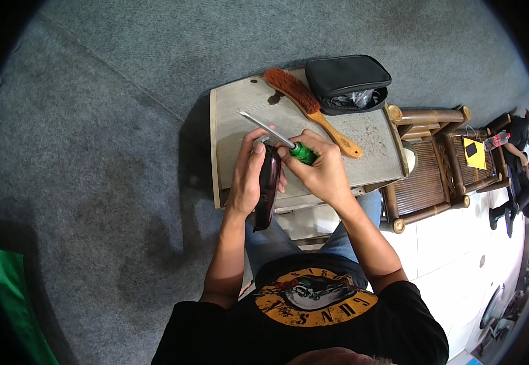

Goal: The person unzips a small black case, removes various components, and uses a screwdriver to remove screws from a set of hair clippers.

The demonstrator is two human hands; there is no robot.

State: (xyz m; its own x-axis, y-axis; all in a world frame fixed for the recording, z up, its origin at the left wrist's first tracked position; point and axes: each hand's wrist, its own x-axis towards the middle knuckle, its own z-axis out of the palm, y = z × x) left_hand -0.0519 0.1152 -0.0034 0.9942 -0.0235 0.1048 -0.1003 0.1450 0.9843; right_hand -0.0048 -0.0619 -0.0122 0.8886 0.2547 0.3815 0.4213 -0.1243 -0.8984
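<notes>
My left hand (249, 167) is closed around a dark maroon hair clipper (267, 188), its metal blade end pointing away from me and its body hanging toward my lap. In my right hand (323, 165) is a screwdriver (302, 152) with a green handle. Its metal shaft slants up and left, passing over the clipper's blade end, and the tip is clear of the clipper. Both hands are close together above the near part of a small grey table (228, 131). Fingers of my left hand partly hide the blade.
On the table lie a wooden-handled brush (331, 131) with reddish bristles and, behind it, a black zip case (346, 76) standing partly open. Bamboo chairs (419, 176) stand at the right, one bearing a yellow item (474, 159) and a bottle (497, 141). Another person (520, 164) sits beyond.
</notes>
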